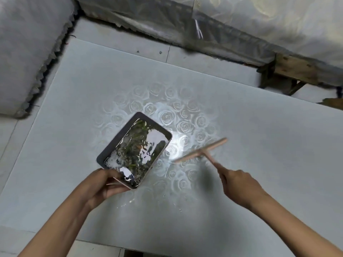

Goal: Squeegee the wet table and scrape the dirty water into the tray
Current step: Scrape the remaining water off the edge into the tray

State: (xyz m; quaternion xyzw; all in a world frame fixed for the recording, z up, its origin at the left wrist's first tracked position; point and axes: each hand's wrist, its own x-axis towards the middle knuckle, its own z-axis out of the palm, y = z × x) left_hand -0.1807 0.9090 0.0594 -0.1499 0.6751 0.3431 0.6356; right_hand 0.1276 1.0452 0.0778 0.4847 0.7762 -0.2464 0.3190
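The tray (pixel 111 143) is gripped at its near corner by the left hand (pixel 104 184), thumb over the rim and fingers curled beneath. The squeegee (pixel 202 151) is held by its handle in the curled fingers of the right hand (pixel 239 184). The tray, holding dirty water (pixel 137 151) and green scraps, is kept over the table (pixel 269 154); the blurred squeegee, just right of it, is perhaps touching the wet top. Beyond, plastic-covered cushions (pixel 259 25) are seen.

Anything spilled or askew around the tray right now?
Yes: small white flecks lie on the pale rose-patterned table beside the left hand, outside the dark rectangular tray of dirty water it holds; they look like spill or residue.
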